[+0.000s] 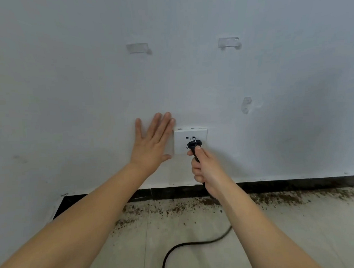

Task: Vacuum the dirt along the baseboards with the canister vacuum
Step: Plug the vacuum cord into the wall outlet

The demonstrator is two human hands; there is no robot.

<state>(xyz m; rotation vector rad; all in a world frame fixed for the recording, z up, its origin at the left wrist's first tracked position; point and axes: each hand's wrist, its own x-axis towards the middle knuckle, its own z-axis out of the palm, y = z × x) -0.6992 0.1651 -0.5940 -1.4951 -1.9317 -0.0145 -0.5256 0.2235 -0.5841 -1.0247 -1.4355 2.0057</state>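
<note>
Risk: the metal prongs of the small black plastic plug [194,143] could have been misaligned with the slots just beyond the fingertips, so it would scrape the square white glossy wall socket [200,136].
Right hand [205,169]: fingers were curled round the plug body.
Left hand [152,142]: fingers were held straight, flat on the matt white wall [90,86], just beside the socket.
Cord: the thin black rubbery cable [188,244] was trailed below the right fingers.
Dirt: dark brown granular crumbs [274,197] were strewn along the black glossy baseboard [294,184], well below both hands.
Vacuum: not seen.

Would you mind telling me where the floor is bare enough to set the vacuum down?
Bare tile lies at lower right, right of the black cord and below the dirt band along the baseboard. Crowded: that dirt strip, and the outlet, where both hands work.
</note>
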